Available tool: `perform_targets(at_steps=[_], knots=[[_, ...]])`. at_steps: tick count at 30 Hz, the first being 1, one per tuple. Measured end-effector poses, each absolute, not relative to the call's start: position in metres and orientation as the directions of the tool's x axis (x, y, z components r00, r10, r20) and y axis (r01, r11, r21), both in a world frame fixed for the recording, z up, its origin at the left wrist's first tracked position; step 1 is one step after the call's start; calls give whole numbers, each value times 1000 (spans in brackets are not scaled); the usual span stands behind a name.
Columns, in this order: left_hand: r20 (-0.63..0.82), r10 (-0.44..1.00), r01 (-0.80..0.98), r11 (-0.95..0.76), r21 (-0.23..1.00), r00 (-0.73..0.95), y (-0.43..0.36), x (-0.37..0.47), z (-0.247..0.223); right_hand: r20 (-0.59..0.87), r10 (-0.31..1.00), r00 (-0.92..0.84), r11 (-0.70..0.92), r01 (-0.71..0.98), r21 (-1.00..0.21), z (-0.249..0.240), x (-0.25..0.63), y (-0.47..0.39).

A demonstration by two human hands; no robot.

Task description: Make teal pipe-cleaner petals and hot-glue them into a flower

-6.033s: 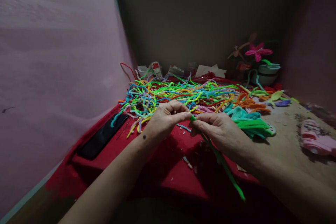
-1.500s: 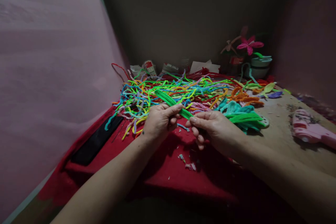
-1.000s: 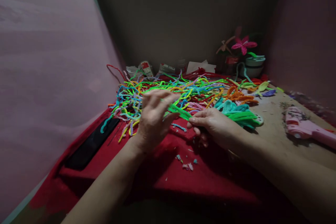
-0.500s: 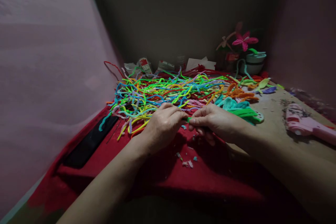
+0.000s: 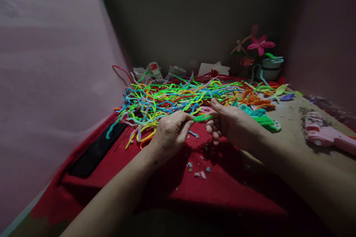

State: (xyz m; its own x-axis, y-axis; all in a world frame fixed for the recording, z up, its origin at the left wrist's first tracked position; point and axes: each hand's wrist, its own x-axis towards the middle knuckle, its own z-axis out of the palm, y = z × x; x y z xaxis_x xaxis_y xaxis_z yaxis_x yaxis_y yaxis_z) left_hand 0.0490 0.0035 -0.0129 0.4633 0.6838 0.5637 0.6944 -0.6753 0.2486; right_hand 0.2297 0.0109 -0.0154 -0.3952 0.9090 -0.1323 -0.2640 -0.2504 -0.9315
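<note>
A short green fuzzy piece [image 5: 203, 117] spans the gap between my two hands, above the red cloth [image 5: 167, 189]. Its left end is pinched in the fingertips of my left hand [image 5: 174, 129]. My right hand [image 5: 229, 122] has its thumb raised and its fingers curled at the right end of the piece; that end is partly hidden by the fingers. Behind both hands spreads a tangled heap of many-coloured fuzzy stems [image 5: 167, 94]. More green pieces [image 5: 263, 120] and teal loops [image 5: 251, 111] lie right of my right hand.
A black phone-like slab [image 5: 97, 152] lies at the left. Small fluff scraps [image 5: 200, 174] dot the cloth. At the right is a pink glue gun [image 5: 322, 133]. A pot [image 5: 272, 68] and pink flower [image 5: 260, 45] stand at the back right.
My hands have drawn slightly apart, and more of the green piece shows between them. My right thumb has lifted away from it.
</note>
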Motion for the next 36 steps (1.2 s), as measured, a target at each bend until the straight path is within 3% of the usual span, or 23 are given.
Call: perform_targets(at_steps=[7, 9, 11, 13, 15, 17, 19, 21, 23, 25, 27, 29, 32, 34, 36], knots=[[676, 560, 681, -723, 117, 479, 7, 49, -21, -43, 953, -300, -87, -137, -987, -19, 227, 8], [686, 552, 692, -715, 97, 474, 7, 50, -22, 3, 958, -287, -3, -19, -1000, -18, 227, 7], [689, 561, 710, -698, 97, 458, 7, 51, -23, 146, 959, -245, 197, 200, -960, -20, 225, 5], [684, 575, 722, -684, 101, 449, 7, 52, -24, 386, 897, -217, 442, 491, -750, -23, 223, 2], [667, 590, 731, -675, 98, 455, 7, 54, -26, 592, 753, -288, 592, 690, -417, -27, 221, -3], [630, 613, 737, -669, 93, 477, 8, 55, -27, 674, 617, -407, 660, 734, -161, -29, 220, -6], [567, 628, 710, -696, 104, 533, 7, 55, -26, 688, 550, -473, 706, 704, -79, -27, 221, -7], [503, 622, 636, -753, 173, 600, 5, 55, -22, 688, 585, -429, 727, 653, -211, -22, 224, -4], [468, 636, 550, -770, 325, 613, 1, 55, -15, 578, 746, -330, 656, 510, -556, -16, 229, 1], [449, 712, 482, -699, 529, 539, -4, 55, -7, 317, 899, -302, 392, 234, -890, -13, 231, 7], [404, 810, 415, -571, 708, 426, -7, 57, -3, 62, 930, -363, 52, -39, -998, -15, 229, 10], [380, 871, 368, -479, 797, 312, -7, 59, -5, -70, 923, -378, -158, -207, -966, -21, 223, 10], [503, 844, 481, -525, 702, 187, -3, 62, -13, -86, 953, -289, -155, -224, -962, -29, 211, 2], [646, 735, 617, -611, 497, 207, 0, 64, -19, 47, 977, -209, 35, -60, -998, -31, 207, -4], [720, 621, 708, -656, 262, 309, 2, 65, -23, 306, 939, -159, 337, 234, -912, -33, 207, -9]])
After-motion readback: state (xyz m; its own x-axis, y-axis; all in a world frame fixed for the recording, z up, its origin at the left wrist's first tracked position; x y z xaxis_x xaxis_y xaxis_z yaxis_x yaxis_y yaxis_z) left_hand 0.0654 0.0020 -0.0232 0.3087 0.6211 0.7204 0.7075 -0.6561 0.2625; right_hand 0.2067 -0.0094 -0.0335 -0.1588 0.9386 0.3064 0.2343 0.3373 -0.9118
